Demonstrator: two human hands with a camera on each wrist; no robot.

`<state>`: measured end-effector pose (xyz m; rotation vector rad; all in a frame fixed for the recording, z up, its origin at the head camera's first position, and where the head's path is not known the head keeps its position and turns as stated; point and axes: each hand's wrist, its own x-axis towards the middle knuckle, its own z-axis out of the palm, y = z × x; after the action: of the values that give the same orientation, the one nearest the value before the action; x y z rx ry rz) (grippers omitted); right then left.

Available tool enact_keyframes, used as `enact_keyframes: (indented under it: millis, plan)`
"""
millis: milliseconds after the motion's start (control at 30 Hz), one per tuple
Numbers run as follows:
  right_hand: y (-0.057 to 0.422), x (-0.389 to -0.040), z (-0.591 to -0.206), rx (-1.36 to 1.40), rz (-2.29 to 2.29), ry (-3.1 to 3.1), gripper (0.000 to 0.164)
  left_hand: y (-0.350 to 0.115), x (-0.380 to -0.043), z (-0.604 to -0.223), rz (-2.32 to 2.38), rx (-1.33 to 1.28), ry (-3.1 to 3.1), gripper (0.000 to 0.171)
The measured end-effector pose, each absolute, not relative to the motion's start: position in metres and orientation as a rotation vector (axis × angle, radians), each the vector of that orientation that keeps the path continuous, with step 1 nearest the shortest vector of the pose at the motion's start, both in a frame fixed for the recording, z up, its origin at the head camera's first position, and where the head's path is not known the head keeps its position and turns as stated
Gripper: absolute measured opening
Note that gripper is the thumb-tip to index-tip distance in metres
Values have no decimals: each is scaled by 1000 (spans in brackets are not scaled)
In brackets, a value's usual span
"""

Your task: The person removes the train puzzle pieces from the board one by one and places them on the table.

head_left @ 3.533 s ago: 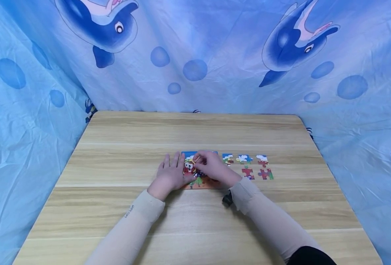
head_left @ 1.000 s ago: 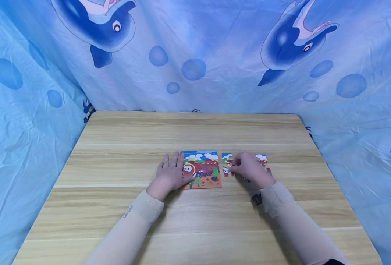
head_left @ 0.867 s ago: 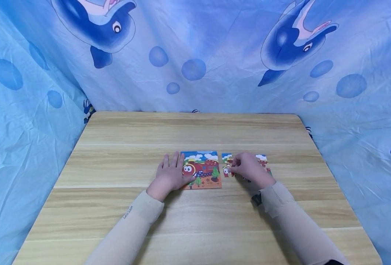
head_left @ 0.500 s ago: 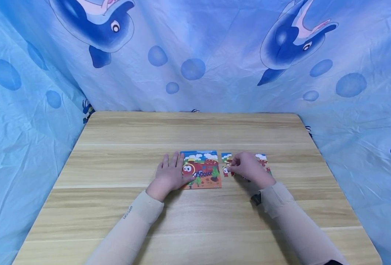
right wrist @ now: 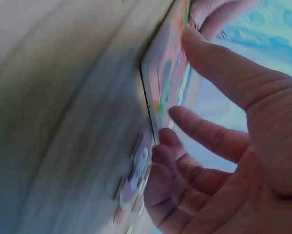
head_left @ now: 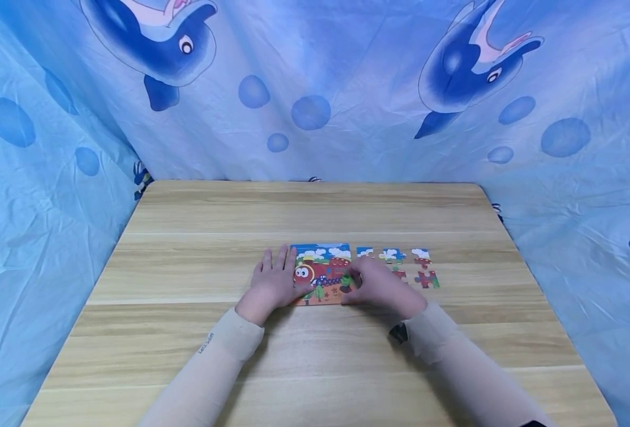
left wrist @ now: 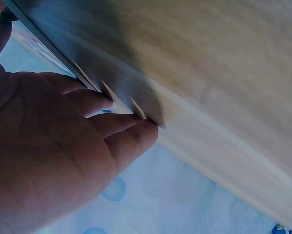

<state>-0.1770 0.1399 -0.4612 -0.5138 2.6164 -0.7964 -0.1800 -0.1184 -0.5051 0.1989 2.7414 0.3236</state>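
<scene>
A picture puzzle board (head_left: 320,252) lies on the table, printed with a red big-eyed train, clouds and trees. My left hand (head_left: 276,284) rests flat at its left edge with fingers spread, the thumb over the picture. My right hand (head_left: 381,286) is at the board's right edge. In the right wrist view its thumb (right wrist: 219,68) and index finger (right wrist: 209,131) stand apart over the board, with no piece between them, and the other fingers bend below. Loose jigsaw pieces (head_left: 392,255) lie in rows right of the board, some hidden under the right hand.
A cloud piece (head_left: 421,255) and a red-green piece (head_left: 427,279) are at the right end of the rows. The wooden table (head_left: 315,362) ends at the back against a blue dolphin-print curtain (head_left: 357,142), which also hangs at both sides.
My right hand pinched at the board, then moved right over the loose pieces at the left of the rows. It has since come back left to the board, fingers parted. The left hand stays.
</scene>
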Motion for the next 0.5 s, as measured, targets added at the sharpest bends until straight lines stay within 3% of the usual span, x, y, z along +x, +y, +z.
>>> enact_keyframes:
  millis: [167,500]
  plan:
    - [134,-172,-461,-503,-711,2639,65,-117,-177,-496,344,203,2742,108]
    - [132,-173,-465,-484,-728,2629,62,-110,-165,-473,324,200,2760,105]
